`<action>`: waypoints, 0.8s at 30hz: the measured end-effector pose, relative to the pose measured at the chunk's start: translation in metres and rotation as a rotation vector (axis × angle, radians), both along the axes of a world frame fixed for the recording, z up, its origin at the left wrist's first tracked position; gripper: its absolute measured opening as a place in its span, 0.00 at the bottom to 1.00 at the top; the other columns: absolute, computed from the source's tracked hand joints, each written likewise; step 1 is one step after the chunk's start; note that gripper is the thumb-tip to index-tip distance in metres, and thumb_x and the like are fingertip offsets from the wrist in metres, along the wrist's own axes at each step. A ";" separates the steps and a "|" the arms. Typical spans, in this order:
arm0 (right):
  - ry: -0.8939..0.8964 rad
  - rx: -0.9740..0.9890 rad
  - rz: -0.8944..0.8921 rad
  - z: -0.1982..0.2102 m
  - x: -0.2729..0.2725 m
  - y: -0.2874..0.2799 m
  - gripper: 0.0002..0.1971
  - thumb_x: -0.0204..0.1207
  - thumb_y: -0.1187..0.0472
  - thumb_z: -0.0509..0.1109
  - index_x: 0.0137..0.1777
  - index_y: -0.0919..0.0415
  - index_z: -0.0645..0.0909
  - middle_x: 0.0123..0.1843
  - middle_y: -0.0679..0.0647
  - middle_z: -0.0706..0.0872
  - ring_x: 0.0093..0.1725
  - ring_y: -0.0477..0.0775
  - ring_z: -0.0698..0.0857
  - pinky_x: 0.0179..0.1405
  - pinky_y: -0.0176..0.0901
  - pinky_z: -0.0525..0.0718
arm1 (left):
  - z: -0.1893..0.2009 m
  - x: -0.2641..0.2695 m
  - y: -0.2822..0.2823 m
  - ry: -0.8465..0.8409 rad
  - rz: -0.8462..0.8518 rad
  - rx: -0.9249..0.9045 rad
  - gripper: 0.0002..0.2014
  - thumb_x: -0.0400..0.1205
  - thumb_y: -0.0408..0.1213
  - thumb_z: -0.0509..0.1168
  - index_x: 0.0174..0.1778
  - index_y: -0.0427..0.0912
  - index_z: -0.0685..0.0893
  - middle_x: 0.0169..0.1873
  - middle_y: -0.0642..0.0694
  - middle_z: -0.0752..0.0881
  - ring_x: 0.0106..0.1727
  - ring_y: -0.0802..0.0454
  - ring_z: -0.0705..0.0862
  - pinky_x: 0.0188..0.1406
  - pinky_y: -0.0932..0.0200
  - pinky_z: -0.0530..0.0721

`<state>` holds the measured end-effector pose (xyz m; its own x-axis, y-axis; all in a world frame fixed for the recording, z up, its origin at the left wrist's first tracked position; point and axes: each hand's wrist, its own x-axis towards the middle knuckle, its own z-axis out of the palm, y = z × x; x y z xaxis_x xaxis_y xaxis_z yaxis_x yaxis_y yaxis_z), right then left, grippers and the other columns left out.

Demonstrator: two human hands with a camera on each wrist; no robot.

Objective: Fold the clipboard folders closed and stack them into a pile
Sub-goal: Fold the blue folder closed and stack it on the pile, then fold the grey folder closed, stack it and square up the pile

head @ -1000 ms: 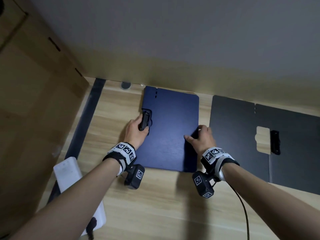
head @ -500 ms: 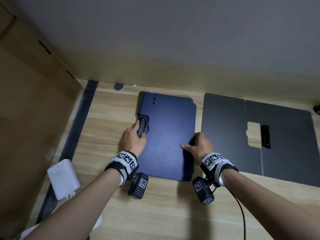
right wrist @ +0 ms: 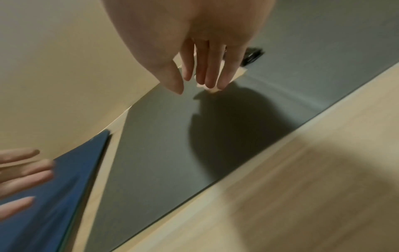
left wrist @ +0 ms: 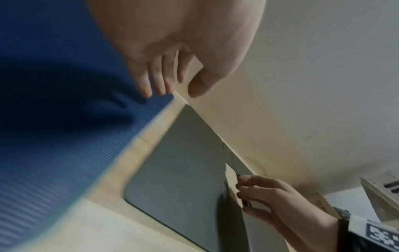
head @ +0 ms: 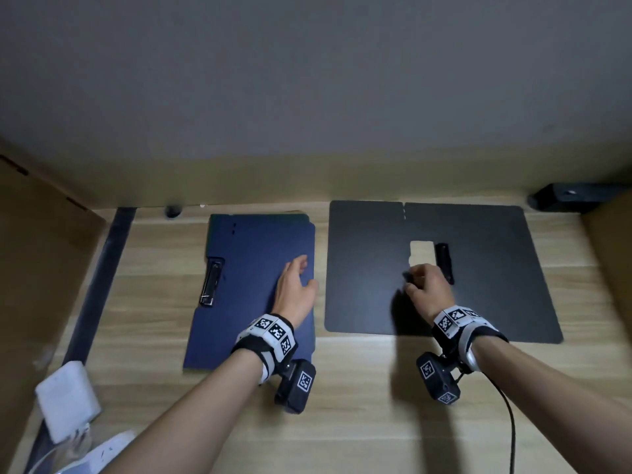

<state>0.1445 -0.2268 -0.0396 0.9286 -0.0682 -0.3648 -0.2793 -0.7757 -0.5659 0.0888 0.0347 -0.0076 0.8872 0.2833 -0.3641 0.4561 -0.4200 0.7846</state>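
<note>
Worktop [head: 359, 398] of pale wood fills the near part of my head view, with a white block [head: 66, 400] at its near left edge. Past that, my left hand [head: 294, 289] hovers over the right side of the closed blue folder [head: 246, 285], fingers straight and relaxed, gripping nothing; the left wrist view shows the fingertips [left wrist: 149, 92] close above the blue cover, but I cannot tell whether they touch it. That folder lies flat on the worktop left of centre, its metal clip [head: 211, 281] showing at its left edge, and a sliver of a green edge peeks out along its far side. Just beside it to the right, apart by a narrow strip of wood, the black folder [head: 369, 268] lies spread open and flat. My right hand [head: 429, 290] is over its middle, fingers loosely curled down near the cut-out window [head: 421, 251] and the black clip [head: 444, 263]; in the right wrist view they hold nothing. Farthest off, a dark box [head: 567, 200] sits at the back right corner against the wall [head: 307, 97].
</note>
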 end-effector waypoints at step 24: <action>0.337 -0.174 0.325 0.006 0.002 -0.143 0.37 0.80 0.53 0.65 0.87 0.51 0.53 0.89 0.54 0.44 0.88 0.55 0.48 0.84 0.52 0.52 | -0.029 0.068 -0.090 0.439 0.482 0.057 0.33 0.70 0.41 0.71 0.71 0.32 0.76 0.73 0.30 0.74 0.70 0.28 0.76 0.71 0.38 0.75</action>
<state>0.1461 -0.3698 -0.0333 0.7446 0.1184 -0.6570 -0.1524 -0.9280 -0.3400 0.1568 -0.0551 -0.0363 0.4282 0.6419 -0.6361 0.8766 -0.1240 0.4649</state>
